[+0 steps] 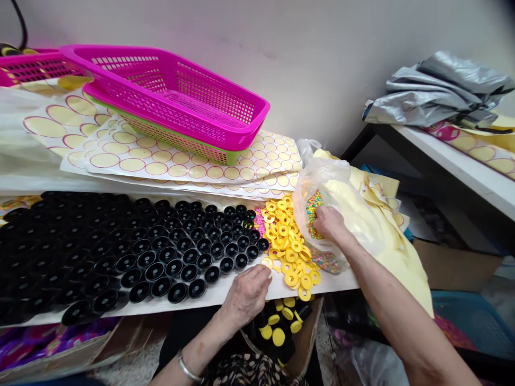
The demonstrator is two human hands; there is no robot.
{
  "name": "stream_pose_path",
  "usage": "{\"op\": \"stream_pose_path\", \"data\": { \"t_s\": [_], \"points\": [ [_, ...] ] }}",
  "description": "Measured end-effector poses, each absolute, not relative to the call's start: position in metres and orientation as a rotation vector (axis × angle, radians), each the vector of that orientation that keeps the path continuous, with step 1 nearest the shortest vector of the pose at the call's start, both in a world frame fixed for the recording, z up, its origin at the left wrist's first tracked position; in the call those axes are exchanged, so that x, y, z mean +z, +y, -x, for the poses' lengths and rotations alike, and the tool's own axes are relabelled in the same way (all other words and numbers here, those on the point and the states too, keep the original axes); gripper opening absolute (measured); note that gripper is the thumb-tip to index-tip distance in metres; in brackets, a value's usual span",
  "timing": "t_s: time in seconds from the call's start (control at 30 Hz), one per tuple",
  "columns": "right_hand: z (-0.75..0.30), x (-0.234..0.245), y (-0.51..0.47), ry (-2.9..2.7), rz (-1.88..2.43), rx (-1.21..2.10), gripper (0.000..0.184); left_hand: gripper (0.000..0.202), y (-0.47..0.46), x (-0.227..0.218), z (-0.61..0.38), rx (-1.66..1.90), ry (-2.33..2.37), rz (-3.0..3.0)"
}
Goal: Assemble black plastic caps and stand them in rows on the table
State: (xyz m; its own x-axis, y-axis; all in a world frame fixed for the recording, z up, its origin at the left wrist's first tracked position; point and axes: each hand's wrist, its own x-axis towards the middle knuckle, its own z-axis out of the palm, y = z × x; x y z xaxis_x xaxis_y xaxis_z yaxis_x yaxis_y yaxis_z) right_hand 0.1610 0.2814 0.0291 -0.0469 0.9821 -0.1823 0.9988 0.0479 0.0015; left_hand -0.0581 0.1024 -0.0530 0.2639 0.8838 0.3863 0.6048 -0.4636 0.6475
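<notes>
My right hand (328, 222) reaches into a clear plastic bag (341, 198) of small coloured beads (313, 210), fingers curled among them. My left hand (247, 295) rests at the front edge of the white board (225, 292), fingers bent down, its fingertips close to a yellow ring at the edge of the pile of yellow rings (287, 241). Rows of black round caps (132, 246) cover the board to the left of the rings.
Stacked pink and green baskets (177, 102) sit on sheets of round stickers (169, 161) at the back. Yellow backing paper (386, 236) lies at the right. A box below holds yellow and black caps (281, 327). A side table (454, 161) carries grey plastic bags (442, 88).
</notes>
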Motion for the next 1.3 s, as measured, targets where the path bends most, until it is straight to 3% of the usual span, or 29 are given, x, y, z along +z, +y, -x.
{"op": "stream_pose_path", "data": {
  "t_s": [0.1, 0.4, 0.63, 0.8, 0.9, 1.07, 1.3],
  "points": [
    [-0.171, 0.023, 0.282, 2.421, -2.276, -0.379, 0.019, 0.015, 0.103, -0.055, 0.058, 1.040, 1.353, -2.178],
    [-0.185, 0.012, 0.253, 2.772, -2.554, -0.982, 0.037, 0.017, 0.104, -0.055, 0.058, 1.120, 1.369, -2.196],
    [-0.187, 0.022, 0.262, 2.492, -2.528, -0.807, 0.015, 0.014, 0.103, -0.056, 0.058, 1.048, 1.369, -2.194],
    [-0.181, 0.019, 0.286, 2.353, -2.549, -0.678, 0.012, 0.013, 0.102, -0.059, 0.057, 1.048, 1.369, -2.214],
    [-0.182, 0.015, 0.285, 2.492, -2.545, -0.749, 0.011, 0.013, 0.101, -0.058, 0.056, 1.070, 1.375, -2.221],
    [-0.181, 0.018, 0.248, 2.849, -2.473, -1.030, 0.034, 0.015, 0.101, -0.058, 0.054, 1.114, 1.372, -2.239],
    [-0.140, 0.027, 0.203, 3.188, -1.916, -1.144, 0.016, 0.014, 0.100, -0.056, 0.053, 1.056, 1.385, -2.221]
  ]
}}
